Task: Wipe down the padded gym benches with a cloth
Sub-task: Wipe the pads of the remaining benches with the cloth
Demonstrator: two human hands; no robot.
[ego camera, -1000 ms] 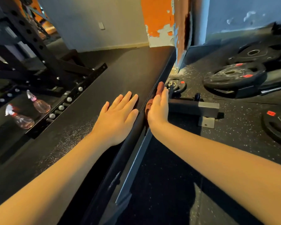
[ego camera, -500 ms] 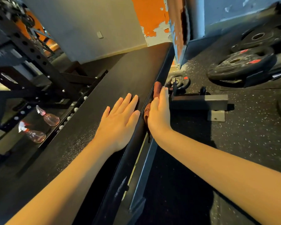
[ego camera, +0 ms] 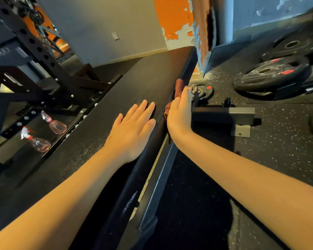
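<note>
A long black padded bench (ego camera: pixel 116 109) runs from the lower left toward the far wall. My left hand (ego camera: pixel 132 130) lies flat on its top near the right edge, fingers together and holding nothing. My right hand (ego camera: pixel 179 114) presses a reddish-brown cloth (ego camera: pixel 178 86) flat against the bench's right side edge. The cloth shows beyond my fingertips and beside my palm; the rest is hidden under the hand.
Two pink spray bottles (ego camera: pixel 56 124) (ego camera: pixel 37 141) lie on the floor left of the bench, beside a black rack (ego camera: pixel 25 56). Weight plates (ego camera: pixel 269 73) and a small plate (ego camera: pixel 204 90) lie on the rubber floor at right. The bench's metal foot (ego camera: pixel 224 114) sticks out rightward.
My right hand with the cloth has slid a little farther along the bench's side edge. My left hand stays flat on the top. The view has shifted slightly.
</note>
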